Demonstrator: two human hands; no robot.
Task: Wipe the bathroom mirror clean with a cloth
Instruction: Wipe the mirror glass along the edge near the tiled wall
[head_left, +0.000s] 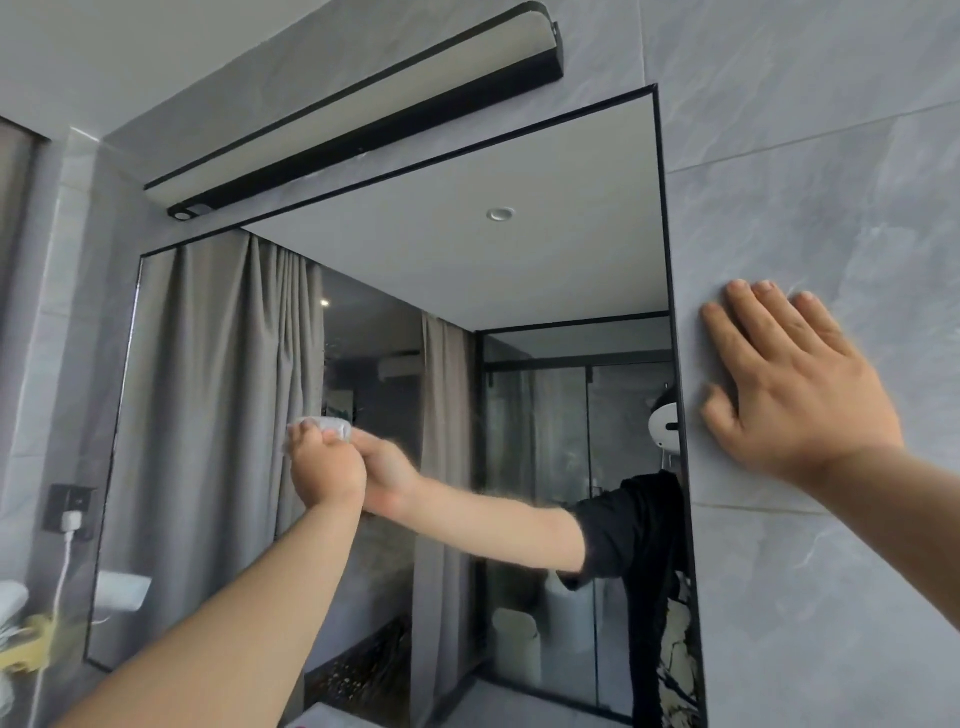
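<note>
A large mirror (467, 260) with a thin black frame hangs on the grey tiled wall. My left hand (324, 465) grips a small white cloth (332, 427) and presses it against the glass left of the mirror's middle; the hand's reflection meets it there. My right hand (795, 384) lies flat with straight fingers on the wall tile just right of the mirror's right edge. Most of the cloth is hidden inside my fingers.
A long black and white light bar (358, 109) is mounted above the mirror. A dark socket with a white plug and cable (70, 512) sits on the wall at the left. The mirror reflects grey curtains and a glass shower enclosure.
</note>
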